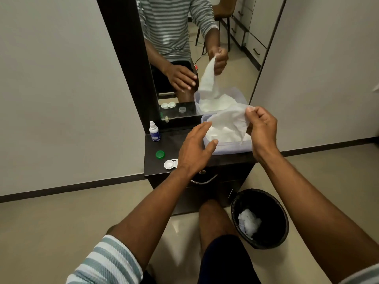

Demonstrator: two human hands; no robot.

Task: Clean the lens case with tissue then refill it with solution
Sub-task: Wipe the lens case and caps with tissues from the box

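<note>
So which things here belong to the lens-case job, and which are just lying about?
Job:
- tissue, pinched by right hand
- tissue box, by left hand
- lens case
- green cap
- solution bottle

Lying about:
- black bin with crumpled tissue
- mirror

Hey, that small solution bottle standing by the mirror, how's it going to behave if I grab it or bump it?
The solution bottle stands upright, tall and narrow on a small base, so a sideways bump would probably tip it. It looks like small plastic, likely light. Its round body might roll once it is down.
</note>
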